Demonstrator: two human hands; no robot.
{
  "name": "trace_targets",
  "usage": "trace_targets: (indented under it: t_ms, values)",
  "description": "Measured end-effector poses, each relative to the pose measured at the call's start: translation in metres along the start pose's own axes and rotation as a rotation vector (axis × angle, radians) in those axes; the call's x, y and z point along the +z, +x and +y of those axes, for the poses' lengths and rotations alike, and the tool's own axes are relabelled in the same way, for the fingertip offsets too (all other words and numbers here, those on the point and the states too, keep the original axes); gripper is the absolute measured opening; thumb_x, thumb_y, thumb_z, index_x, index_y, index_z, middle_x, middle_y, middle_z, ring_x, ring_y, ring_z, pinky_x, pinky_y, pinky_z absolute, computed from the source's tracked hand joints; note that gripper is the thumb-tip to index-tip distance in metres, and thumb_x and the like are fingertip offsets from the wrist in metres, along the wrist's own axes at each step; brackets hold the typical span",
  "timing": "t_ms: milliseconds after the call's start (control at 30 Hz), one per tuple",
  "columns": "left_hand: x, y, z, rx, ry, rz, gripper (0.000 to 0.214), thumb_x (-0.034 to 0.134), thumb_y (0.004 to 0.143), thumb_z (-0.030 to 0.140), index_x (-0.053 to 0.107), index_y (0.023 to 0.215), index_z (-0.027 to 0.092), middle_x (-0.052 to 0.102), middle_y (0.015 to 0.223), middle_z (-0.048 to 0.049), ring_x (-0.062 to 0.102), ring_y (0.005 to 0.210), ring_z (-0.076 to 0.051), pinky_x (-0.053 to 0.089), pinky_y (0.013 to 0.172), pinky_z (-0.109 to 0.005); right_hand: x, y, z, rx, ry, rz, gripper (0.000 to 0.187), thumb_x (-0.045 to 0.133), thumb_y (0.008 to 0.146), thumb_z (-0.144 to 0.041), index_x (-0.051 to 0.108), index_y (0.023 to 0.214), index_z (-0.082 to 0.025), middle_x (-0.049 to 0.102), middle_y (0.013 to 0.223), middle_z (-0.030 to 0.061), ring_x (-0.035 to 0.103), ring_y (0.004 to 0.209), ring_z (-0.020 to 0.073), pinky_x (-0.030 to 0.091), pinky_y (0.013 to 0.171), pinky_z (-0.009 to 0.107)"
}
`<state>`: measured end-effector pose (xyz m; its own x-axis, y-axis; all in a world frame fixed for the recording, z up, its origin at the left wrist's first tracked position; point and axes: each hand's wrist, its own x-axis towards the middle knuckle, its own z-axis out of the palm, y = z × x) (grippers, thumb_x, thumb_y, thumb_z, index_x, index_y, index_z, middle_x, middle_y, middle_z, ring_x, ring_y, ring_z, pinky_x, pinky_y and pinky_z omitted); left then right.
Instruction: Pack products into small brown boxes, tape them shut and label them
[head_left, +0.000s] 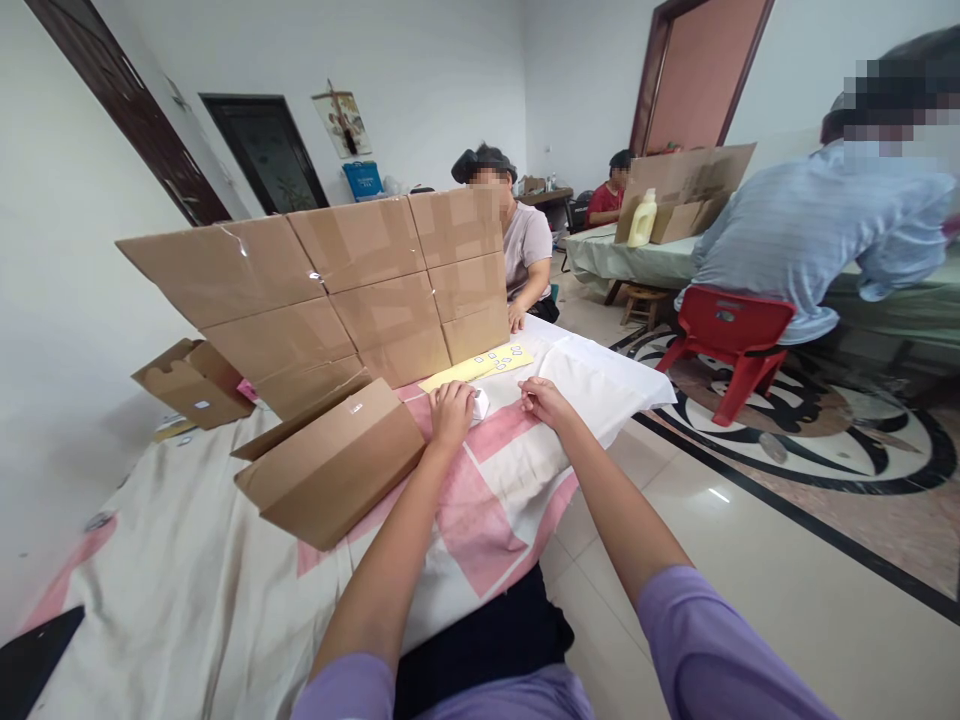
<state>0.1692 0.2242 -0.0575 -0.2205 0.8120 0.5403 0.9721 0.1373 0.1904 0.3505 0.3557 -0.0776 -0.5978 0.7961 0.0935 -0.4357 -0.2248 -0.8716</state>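
Observation:
My left hand (451, 408) is curled against a small white box-like object (481, 406) on the cloth-covered table, its fingers closed on the near side of it. A little to the right, my right hand (546, 402) hovers just over the cloth with thumb and fingertips pinched together; whatever they hold is too small to make out. Beyond both hands lies a yellow sheet (513, 358) bearing several small white, dark-outlined pieces or marks.
A tall cardboard partition (382, 270) stands across the table. An open cardboard box (337, 465) sits left of my arm. Past the partition, a co-worker (527, 250) rests a hand near the table edge. At right, another person sits on a red chair (731, 320).

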Motion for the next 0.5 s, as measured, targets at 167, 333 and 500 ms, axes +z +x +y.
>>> trace_targets:
  t_ms: [167,333,500]
  values:
    - [-0.007,0.003,0.004,-0.079,-0.003,0.056,0.03,0.042,0.102,0.035,0.064,0.117,0.024,0.065,0.124,-0.0076,0.056,0.12,-0.023,0.036,0.111,-0.046,-0.001,0.001,0.001,-0.001,-0.007,0.002,0.046,0.088,0.063,-0.03,0.043,0.055,-0.023,0.057,0.046,-0.0054,0.044,0.033,0.0065,0.047,0.043,0.023]
    - [-0.008,-0.01,0.005,-0.131,0.032,0.06,0.036,0.051,0.095,0.047,0.066,0.124,0.031,0.063,0.123,-0.0091,0.052,0.121,-0.03,0.036,0.107,-0.048,-0.001,0.002,0.002,0.01,-0.006,-0.001,0.046,0.088,0.062,-0.03,0.044,0.054,-0.022,0.059,0.048,-0.0043,0.045,0.033,0.0068,0.045,0.042,0.023]
    - [-0.002,-0.021,0.01,-0.116,0.053,0.019,0.036,0.062,0.089,0.047,0.069,0.122,0.035,0.06,0.124,-0.0082,0.051,0.118,-0.031,0.041,0.101,-0.047,-0.002,0.001,0.001,0.016,-0.001,-0.001,0.045,0.088,0.064,-0.029,0.044,0.055,-0.022,0.058,0.047,-0.004,0.044,0.033,0.0069,0.044,0.041,0.024]
